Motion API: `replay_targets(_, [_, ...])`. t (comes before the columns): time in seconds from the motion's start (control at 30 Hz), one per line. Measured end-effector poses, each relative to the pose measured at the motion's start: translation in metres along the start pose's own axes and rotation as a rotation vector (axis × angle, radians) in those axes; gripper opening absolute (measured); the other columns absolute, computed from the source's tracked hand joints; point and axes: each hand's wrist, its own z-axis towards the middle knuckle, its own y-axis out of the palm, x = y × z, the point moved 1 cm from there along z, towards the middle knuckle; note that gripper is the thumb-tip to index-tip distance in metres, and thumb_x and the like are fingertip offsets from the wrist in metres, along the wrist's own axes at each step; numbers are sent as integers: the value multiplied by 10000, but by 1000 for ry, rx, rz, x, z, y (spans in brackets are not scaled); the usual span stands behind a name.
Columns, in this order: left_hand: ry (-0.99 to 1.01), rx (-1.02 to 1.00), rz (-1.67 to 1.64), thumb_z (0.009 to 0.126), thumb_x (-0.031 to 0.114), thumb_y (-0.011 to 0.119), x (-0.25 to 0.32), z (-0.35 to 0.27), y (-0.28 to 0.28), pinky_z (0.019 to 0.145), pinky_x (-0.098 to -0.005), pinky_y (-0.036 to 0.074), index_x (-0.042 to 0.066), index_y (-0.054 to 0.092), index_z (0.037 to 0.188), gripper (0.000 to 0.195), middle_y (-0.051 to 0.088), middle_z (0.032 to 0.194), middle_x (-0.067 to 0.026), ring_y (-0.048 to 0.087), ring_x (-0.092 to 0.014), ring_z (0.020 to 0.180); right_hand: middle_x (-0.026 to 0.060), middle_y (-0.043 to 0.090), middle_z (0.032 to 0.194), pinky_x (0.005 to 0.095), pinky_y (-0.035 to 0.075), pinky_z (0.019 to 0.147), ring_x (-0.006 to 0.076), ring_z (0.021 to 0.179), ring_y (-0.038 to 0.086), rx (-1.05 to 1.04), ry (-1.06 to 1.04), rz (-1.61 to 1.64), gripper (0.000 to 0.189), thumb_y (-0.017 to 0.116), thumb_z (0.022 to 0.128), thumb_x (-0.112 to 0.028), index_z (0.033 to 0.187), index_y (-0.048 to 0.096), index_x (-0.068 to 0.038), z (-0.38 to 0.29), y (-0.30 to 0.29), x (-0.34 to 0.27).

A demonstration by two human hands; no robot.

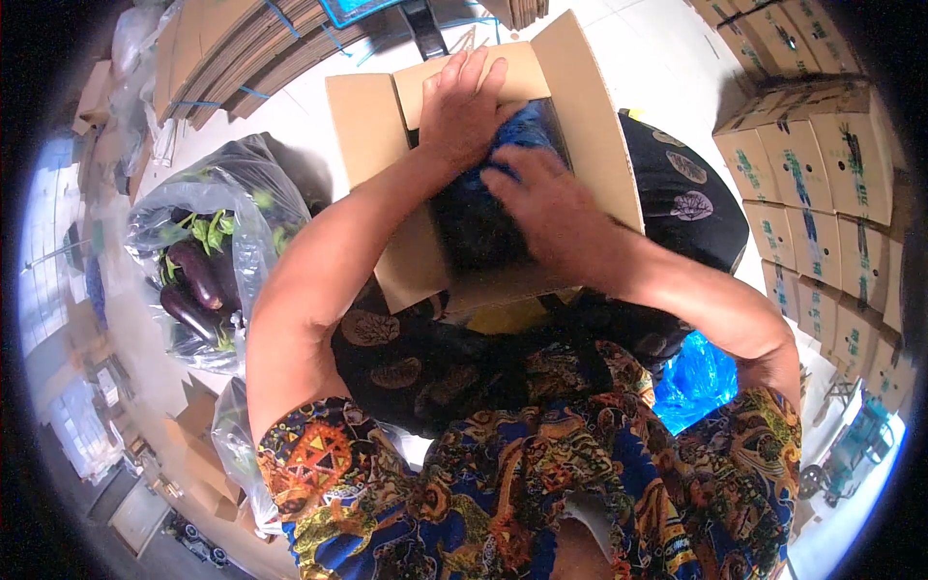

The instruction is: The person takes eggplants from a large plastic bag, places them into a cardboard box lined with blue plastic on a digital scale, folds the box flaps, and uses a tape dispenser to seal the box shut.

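Note:
An open cardboard box (413, 272) stands in front of me with its flaps spread outward. Blue plastic film (533, 130) shows inside, and the lower part of the box interior is dark. My left hand (464, 109) lies at the far side of the box, fingers spread over the far flap, its thumb side by the film. Slightly blurred, my right hand (544, 203) reaches in over the right wall with bent fingers at the blue film. Whether its fingers grip the film cannot be made out.
At left, a clear plastic bag (254, 217) holds several eggplants (196, 275) and green peppers. Flattened cardboard (239, 51) is stacked at the upper left. Closed cartons (812, 181) are piled along the right. A blue plastic bag (696, 380) lies by my right arm.

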Motion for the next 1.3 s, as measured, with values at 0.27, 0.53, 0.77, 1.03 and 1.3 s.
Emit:
replay_targets(0.27, [48, -20, -89, 803, 561, 626, 14, -16, 2, 1064, -488, 296, 109, 444, 1349, 732, 387, 1425, -160, 359, -362, 1316, -11, 532, 845, 249, 458, 536, 117, 718, 565, -138, -2, -665, 271, 582, 782, -160, 1042, 525, -109, -7, 32, 37])
replay_targets(0.53, [88, 21, -84, 808, 513, 647, 11, -13, 3, 1019, -504, 345, 100, 434, 1354, 717, 409, 1403, -159, 382, -363, 1297, 77, 598, 950, 305, 497, 601, 184, 769, 624, -227, -119, -823, 248, 603, 835, -213, 1017, 595, -44, -16, 5, 20])
replay_targets(0.77, [32, -47, -89, 831, 417, 660, 7, -11, 0, 999, -514, 370, 116, 469, 1340, 622, 446, 1395, -150, 421, -357, 1281, 191, 650, 1013, 480, 505, 837, 366, 994, 622, -558, -63, 374, 288, 649, 829, -234, 1032, 621, -31, -45, -36, -1])
replay_targets(1.03, [166, -127, -5, 852, 422, 604, -7, -3, 16, 985, -551, 368, 132, 518, 1274, 520, 470, 1367, -168, 424, -414, 1266, 144, 605, 848, 459, 472, 748, 360, 892, 589, -597, 77, 257, 111, 623, 857, -153, 906, 607, -54, -33, -17, 3])
replay_targets(1.3, [128, -62, -181, 840, 204, 599, -5, -16, 5, 992, -528, 400, 145, 520, 1285, 456, 477, 1379, -145, 439, -415, 1257, 158, 650, 837, 447, 513, 694, 355, 826, 645, -378, 135, 314, 150, 641, 841, -210, 881, 627, -66, -27, -14, 15])
